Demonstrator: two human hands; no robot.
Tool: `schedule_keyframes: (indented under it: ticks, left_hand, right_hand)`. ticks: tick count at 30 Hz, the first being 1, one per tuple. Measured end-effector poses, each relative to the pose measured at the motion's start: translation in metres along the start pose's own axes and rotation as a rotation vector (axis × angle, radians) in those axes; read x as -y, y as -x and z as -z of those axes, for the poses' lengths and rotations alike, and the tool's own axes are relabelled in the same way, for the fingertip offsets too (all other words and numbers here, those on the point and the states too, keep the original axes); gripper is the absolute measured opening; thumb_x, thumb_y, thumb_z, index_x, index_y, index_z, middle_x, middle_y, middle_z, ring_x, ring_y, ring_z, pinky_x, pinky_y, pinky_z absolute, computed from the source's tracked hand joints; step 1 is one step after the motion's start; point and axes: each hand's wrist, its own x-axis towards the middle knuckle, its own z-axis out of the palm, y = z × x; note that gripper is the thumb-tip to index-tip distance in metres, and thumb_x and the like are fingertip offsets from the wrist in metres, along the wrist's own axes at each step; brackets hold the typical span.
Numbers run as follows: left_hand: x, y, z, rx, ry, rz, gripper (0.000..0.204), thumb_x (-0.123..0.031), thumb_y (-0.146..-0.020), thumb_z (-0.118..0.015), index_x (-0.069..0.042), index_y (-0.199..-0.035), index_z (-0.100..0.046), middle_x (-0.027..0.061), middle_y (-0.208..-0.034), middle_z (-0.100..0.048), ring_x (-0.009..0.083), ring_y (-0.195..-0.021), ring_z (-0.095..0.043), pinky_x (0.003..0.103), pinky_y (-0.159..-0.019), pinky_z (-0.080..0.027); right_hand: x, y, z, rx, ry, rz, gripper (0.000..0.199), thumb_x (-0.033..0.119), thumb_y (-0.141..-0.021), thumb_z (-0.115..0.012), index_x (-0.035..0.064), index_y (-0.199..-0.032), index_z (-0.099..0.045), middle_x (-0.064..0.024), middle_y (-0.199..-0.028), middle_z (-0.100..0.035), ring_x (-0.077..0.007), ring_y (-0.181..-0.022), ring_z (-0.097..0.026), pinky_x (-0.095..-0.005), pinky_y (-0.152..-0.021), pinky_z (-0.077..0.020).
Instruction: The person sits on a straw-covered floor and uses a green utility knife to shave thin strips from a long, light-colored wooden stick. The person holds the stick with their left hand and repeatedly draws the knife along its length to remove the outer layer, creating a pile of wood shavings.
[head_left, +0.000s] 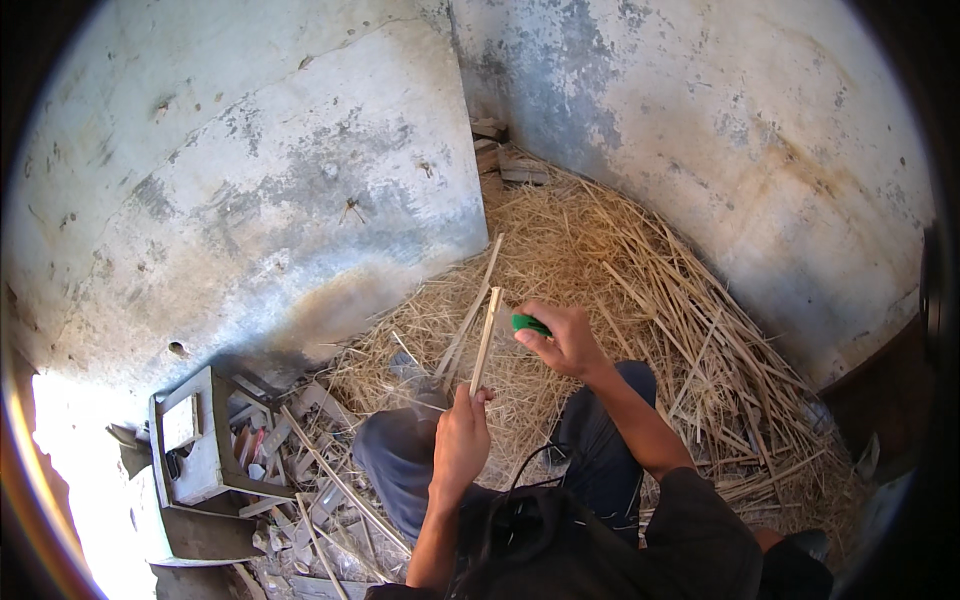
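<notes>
My left hand (pixel 461 438) is closed around the lower part of a pale split-bamboo strip (pixel 485 340), which stands up and leans slightly right. In my right hand (pixel 568 338) is a green-handled knife (pixel 530 324), my fingers wrapped round its handle. Its blade is only faintly visible, close to the strip's upper end; whether it touches the wood I cannot tell. Both hands are above the straw-like shavings (pixel 540 245) on the floor, between my bent knees.
A large heap of long thin strips (pixel 690 330) lies along the right wall (pixel 760 150). At the lower left, a worn wooden box-like frame (pixel 205 440) stands among scraps and loose sticks (pixel 345 485). Another wall (pixel 290 190) rises at the left. Wood blocks (pixel 522 170) sit in the far corner.
</notes>
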Motion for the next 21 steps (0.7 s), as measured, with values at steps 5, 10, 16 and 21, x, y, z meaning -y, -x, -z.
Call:
schedule_keyframes:
  ticks: [5, 10, 16, 21]
  left_hand:
    - [-0.009, 0.001, 0.006, 0.005, 0.001, 0.006, 0.017, -0.010, -0.112, -0.051, 0.002, -0.115, -0.062, 0.0223, -0.074, -0.065, 0.0391, -0.069, -0.066, 0.049, -0.065, -0.049]
    - [-0.007, 0.006, 0.007, -0.018, -0.074, -0.014, 0.016, -0.014, -0.112, -0.052, 0.000, -0.113, -0.059, 0.0287, -0.082, -0.070, 0.0524, -0.084, -0.069, 0.059, -0.069, -0.052]
    - [-0.015, 0.009, 0.016, 0.062, -0.007, 0.118, 0.020, -0.018, -0.113, -0.052, 0.001, -0.111, -0.058, 0.0301, -0.077, -0.066, 0.0536, -0.081, -0.067, 0.058, -0.067, -0.049]
    - [-0.015, 0.012, 0.019, 0.093, 0.070, 0.094, 0.024, -0.019, -0.114, -0.050, 0.002, -0.110, -0.060, 0.0265, -0.070, -0.060, 0.0485, -0.070, -0.065, 0.052, -0.063, -0.047]
  right_hand:
    - [0.005, -0.001, -0.003, 0.025, 0.100, 0.130, 0.038, 0.038, -0.096, -0.080, 0.0016, -0.108, -0.078, -0.0136, -0.086, -0.079, -0.0249, -0.068, -0.077, -0.0354, -0.061, -0.0589]
    - [0.006, -0.002, -0.005, 0.002, 0.123, 0.178, 0.040, 0.041, -0.095, -0.081, 0.0022, -0.106, -0.079, -0.0125, -0.085, -0.079, -0.0248, -0.068, -0.077, -0.0355, -0.060, -0.0590]
    - [0.011, -0.003, -0.006, -0.033, 0.159, 0.212, 0.040, 0.044, -0.095, -0.080, 0.0044, -0.101, -0.080, -0.0099, -0.082, -0.079, -0.0245, -0.065, -0.076, -0.0350, -0.057, -0.0574]
    - [0.008, -0.004, -0.007, -0.046, 0.186, 0.230, 0.039, 0.046, -0.095, -0.079, 0.0064, -0.096, -0.079, -0.0070, -0.078, -0.077, -0.0233, -0.062, -0.075, -0.0349, -0.056, -0.0558]
